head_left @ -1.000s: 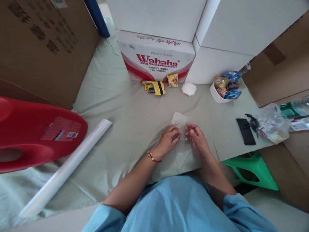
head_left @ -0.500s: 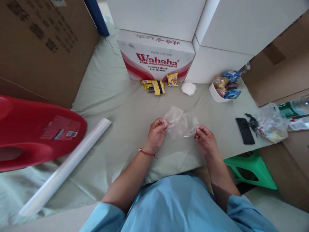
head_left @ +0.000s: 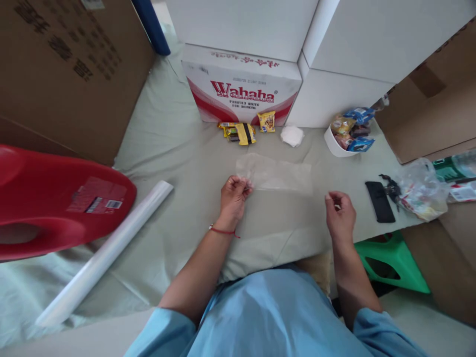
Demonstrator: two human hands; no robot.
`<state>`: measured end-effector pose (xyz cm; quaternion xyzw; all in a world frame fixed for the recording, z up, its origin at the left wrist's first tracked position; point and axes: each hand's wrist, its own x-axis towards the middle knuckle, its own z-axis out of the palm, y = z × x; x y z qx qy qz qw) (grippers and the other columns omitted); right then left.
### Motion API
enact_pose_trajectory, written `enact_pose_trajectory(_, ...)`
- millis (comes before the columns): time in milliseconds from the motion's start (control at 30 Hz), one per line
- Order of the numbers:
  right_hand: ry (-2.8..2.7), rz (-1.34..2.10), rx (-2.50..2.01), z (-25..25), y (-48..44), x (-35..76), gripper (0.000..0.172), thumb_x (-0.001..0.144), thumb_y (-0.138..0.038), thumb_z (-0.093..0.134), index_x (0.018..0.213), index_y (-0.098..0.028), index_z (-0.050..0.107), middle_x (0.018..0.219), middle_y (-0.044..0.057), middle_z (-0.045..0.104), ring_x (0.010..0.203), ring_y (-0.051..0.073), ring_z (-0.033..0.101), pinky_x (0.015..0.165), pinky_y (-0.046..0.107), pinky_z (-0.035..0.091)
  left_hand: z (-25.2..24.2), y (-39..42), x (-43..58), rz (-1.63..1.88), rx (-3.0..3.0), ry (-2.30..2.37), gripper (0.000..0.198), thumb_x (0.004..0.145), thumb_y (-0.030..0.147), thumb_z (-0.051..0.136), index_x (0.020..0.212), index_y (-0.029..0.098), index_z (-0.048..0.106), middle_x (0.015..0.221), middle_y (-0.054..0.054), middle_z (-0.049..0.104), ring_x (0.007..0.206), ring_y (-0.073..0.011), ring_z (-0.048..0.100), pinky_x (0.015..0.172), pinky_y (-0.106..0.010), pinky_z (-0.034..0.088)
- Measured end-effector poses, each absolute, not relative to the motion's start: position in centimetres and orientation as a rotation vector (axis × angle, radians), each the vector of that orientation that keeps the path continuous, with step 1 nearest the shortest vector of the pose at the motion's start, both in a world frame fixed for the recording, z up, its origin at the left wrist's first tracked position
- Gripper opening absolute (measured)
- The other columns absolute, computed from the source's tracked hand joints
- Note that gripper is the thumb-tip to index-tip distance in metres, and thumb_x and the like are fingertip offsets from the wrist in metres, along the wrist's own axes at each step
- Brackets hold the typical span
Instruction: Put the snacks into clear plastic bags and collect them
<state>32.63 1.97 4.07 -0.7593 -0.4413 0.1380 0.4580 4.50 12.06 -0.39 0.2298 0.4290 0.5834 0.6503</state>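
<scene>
Head view shows a translucent plastic sheet (head_left: pixel 284 176), perhaps a flattened bag, lying spread on the pale green cloth (head_left: pixel 193 213), in front of the Wahaha water carton (head_left: pixel 241 96). Half a second ago it was bunched between both hands; now it stretches out left to right, and the right hand (head_left: pixel 341 218) has moved off to the right, apart from it. The left hand (head_left: pixel 232 198) has its thumb and fingertips pinching the sheet's near left corner. The right fingers are curled in towards the thumb; whether they meet, or grip something small, I cannot tell. That change seems to turn a two-handed pull into a one-handed hold, with the plastic largely opened out. Beyond its far edge lie the yellow snack packets (head_left: pixel 246 134) and a white crumpled bundle (head_left: pixel 292 136); farther right stands the white tub (head_left: pixel 336 146) of wrapped snacks, and nearer, a flat black object (head_left: pixel 380 202).
</scene>
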Motion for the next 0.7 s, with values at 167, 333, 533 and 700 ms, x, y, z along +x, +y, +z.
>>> enact_pose_trajectory(167, -1.756, 0.057, -1.596, 6.0, 5.4, 28.8, 0.037, 0.093, -0.049, 0.072, 0.122, -0.026, 0.069, 0.126, 0.013, 0.067, 0.118, 0.031, 0.060, 0.106, 0.049, 0.048, -0.5, 11.9, 4.7, 1.344, 0.523, 0.970, 0.046, 0.071, 0.045, 0.091, 0.085, 0.023, 0.052, 0.077, 0.005, 0.065, 0.071, -0.0078, 0.065, 0.065, -0.019, 0.051)
enact_pose_trajectory(333, -2.106, 0.097, -1.426, 4.4, 10.8, 27.0, 0.015, 0.099, -0.031, 0.062, 0.108, -0.028, 0.074, 0.140, 0.011, 0.063, 0.142, 0.033, 0.045, 0.118, 0.053, 0.039, -0.7, 12.2, 4.6, 1.318, 0.520, 0.969, 0.049, 0.069, 0.047, 0.092, 0.084, 0.023, 0.052, 0.073, 0.006, 0.064, 0.065, -0.0073, 0.063, 0.060, -0.019, 0.048)
enact_pose_trajectory(533, -1.748, 0.603, -1.494, 5.9, 11.3, 28.1, 0.023, 0.099, -0.046, 0.061, 0.094, -0.025, 0.070, 0.094, 0.007, 0.072, 0.085, 0.021, 0.066, 0.083, 0.038, 0.055, 0.1, 11.9, 3.9, 1.257, 0.461, 0.907, 0.054, 0.060, 0.041, 0.099, 0.081, 0.022, 0.053, 0.070, 0.007, 0.061, 0.059, -0.0056, 0.058, 0.054, -0.017, 0.043)
enact_pose_trajectory(700, -1.209, 1.196, -1.521, 7.3, 11.0, 29.9, 0.037, 0.083, -0.058, 0.077, 0.089, -0.024, 0.064, 0.062, -0.003, 0.060, 0.045, 0.011, 0.045, 0.044, 0.025, 0.033, 1.7, 11.2, 0.7, 1.033, 0.525, 0.907, 0.052, 0.054, 0.037, 0.102, 0.079, 0.020, 0.059, 0.065, 0.006, 0.060, 0.055, -0.0076, 0.057, 0.051, -0.018, 0.044)
